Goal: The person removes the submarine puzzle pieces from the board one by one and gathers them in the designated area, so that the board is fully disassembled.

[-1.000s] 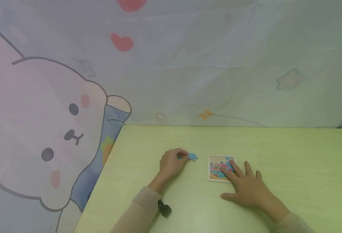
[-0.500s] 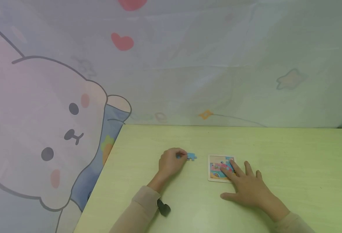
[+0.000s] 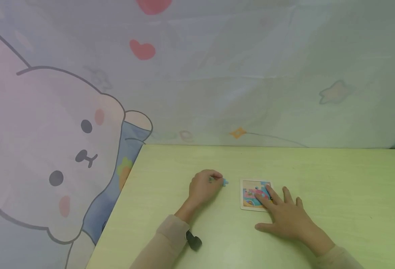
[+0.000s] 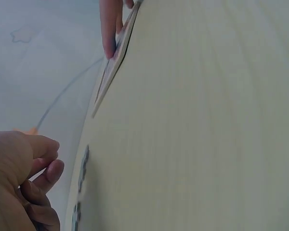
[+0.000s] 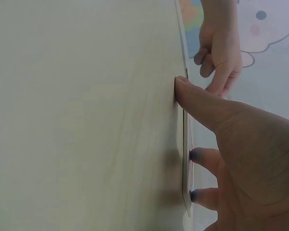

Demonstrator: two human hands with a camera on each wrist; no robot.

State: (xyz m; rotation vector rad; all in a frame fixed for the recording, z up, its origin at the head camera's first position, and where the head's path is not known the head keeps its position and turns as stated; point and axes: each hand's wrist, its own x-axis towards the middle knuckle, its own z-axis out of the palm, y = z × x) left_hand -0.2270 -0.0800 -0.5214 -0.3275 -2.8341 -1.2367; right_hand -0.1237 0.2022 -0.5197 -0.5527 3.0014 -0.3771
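Observation:
My left hand (image 3: pixel 204 188) hovers just above the table with loosely curled fingers, its thumb near the index finger. Below it, a blue jigsaw piece (image 3: pixel 225 182) shows past the fingertips, partly hidden. The left wrist view shows two pieces on the table, one jigsaw piece (image 4: pixel 83 168) near the fingers and another piece (image 4: pixel 76 216) closer to the camera; neither is in the grasp. To the right lies a small framed picture puzzle (image 3: pixel 251 184) in pink, blue and yellow. Two fingertips of my right hand (image 3: pixel 286 218) rest on its right side; the other fingers are spread and the thumb points left.
The pale yellow-green table (image 3: pixel 345 194) meets a wall cloth (image 3: pixel 217 101) with a cartoon animal, hearts and a star. A black strap end (image 3: pixel 193 241) hangs from the left sleeve (image 3: pixel 168 235).
My left hand has shifted slightly right, covering more of the blue jigsaw piece. The right hand and the puzzle have stayed where they were.

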